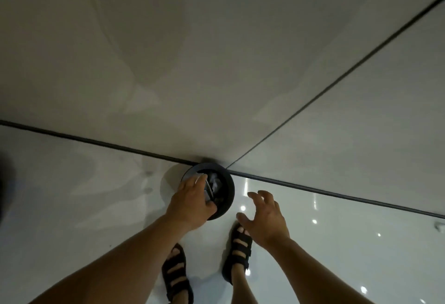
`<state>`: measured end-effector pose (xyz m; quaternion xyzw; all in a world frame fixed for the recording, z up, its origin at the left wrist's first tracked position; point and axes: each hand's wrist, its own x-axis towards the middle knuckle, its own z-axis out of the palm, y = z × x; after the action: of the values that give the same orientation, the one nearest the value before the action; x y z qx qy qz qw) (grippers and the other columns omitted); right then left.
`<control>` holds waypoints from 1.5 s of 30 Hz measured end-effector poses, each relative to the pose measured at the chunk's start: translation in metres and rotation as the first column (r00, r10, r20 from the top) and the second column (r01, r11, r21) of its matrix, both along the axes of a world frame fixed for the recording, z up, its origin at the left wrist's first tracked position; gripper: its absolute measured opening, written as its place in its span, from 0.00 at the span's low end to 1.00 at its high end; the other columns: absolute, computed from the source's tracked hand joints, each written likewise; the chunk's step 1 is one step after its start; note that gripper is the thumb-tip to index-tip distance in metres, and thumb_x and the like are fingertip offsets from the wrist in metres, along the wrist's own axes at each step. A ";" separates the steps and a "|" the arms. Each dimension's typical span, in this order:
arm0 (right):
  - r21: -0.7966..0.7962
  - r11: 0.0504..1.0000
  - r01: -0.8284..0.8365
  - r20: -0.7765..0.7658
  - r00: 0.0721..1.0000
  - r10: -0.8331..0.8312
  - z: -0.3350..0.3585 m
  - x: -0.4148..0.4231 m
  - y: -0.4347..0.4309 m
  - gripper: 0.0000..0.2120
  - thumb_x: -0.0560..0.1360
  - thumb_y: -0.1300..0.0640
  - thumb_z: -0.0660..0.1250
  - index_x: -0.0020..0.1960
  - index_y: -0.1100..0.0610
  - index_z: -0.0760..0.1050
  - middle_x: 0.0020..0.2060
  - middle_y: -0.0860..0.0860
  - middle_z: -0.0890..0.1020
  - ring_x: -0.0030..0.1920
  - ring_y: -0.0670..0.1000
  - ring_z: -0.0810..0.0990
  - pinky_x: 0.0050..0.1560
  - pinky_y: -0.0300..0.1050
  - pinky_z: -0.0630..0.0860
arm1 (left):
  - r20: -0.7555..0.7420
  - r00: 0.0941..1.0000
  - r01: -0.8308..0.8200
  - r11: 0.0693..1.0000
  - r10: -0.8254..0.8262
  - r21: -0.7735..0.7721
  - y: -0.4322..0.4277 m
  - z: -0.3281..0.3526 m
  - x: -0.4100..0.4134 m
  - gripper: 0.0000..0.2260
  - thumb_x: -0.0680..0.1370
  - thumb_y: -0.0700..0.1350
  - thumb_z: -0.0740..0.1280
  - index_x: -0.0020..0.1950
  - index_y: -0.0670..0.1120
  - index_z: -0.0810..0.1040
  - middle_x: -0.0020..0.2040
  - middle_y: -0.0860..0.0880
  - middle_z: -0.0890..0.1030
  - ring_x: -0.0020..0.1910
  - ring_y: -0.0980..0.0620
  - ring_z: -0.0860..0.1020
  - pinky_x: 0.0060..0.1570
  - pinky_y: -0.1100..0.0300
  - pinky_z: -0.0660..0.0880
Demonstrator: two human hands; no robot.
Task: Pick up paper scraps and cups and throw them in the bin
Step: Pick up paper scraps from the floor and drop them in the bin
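Drop step at the round black plastic bin (231,193), wall corner.
Left hand (191,199) grips what looks like a pale thin-rimmed cup (203,184) over the bin's mouth; right hand (266,214) spread, empty. Next, likely: let go.

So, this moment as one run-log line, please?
left grip holds pale litter over black bin | right grip open, empty | crumpled paper inside bin

Dim overall, flat grey cast. Glossy floor (337,243) shows small hard glare dots toward its right edge, so light comes from above. Wall (216,51) has only soft overlapping shadow patches. Bin (231,190) casts a faint shadow to its left. Fisheye bends the skirting line (96,141). Left hand (190,202) and the cup (201,178) it grips are slightly smeared. Right hand (267,217) is soft too.
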<state>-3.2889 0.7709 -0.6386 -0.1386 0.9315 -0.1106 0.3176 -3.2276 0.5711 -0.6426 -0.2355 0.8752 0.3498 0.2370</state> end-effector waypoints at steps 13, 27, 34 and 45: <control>-0.236 0.892 0.385 -0.196 0.880 -0.432 0.254 0.033 0.158 0.32 0.75 0.39 0.67 0.75 0.47 0.62 0.73 0.50 0.63 0.70 0.53 0.65 0.65 0.49 0.71 | -0.082 0.878 0.465 0.881 -0.472 -0.087 0.146 0.247 -0.038 0.36 0.76 0.56 0.64 0.78 0.49 0.51 0.78 0.48 0.52 0.76 0.46 0.51 0.74 0.50 0.55; -0.159 0.687 0.709 -0.275 0.637 -0.720 0.325 0.146 0.478 0.32 0.75 0.41 0.65 0.76 0.47 0.60 0.73 0.50 0.61 0.71 0.53 0.63 0.63 0.50 0.71 | -0.194 0.577 0.769 0.608 -0.793 -0.199 0.493 0.345 -0.026 0.34 0.75 0.55 0.65 0.78 0.50 0.54 0.77 0.48 0.56 0.76 0.46 0.54 0.73 0.52 0.58; -0.169 0.561 0.810 -0.285 0.505 -0.815 0.334 0.178 0.584 0.32 0.76 0.42 0.64 0.76 0.47 0.59 0.73 0.50 0.60 0.71 0.54 0.62 0.64 0.50 0.71 | -0.195 0.429 0.859 0.466 -0.882 -0.214 0.620 0.356 -0.028 0.34 0.75 0.54 0.65 0.77 0.49 0.55 0.76 0.48 0.58 0.75 0.46 0.56 0.72 0.52 0.60; -0.076 0.452 0.889 -0.283 0.416 -0.864 0.332 0.126 0.737 0.32 0.76 0.43 0.64 0.76 0.48 0.59 0.74 0.50 0.59 0.71 0.54 0.62 0.64 0.50 0.71 | -0.214 0.274 0.947 0.302 -0.937 -0.108 0.807 0.337 -0.110 0.35 0.75 0.53 0.65 0.78 0.50 0.54 0.77 0.48 0.57 0.75 0.46 0.55 0.72 0.50 0.59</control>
<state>-3.1634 1.5078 -0.3066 0.3673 0.9048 -0.1989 0.0830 -3.3379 1.3783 -0.3053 0.3755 0.8585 0.1851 0.2961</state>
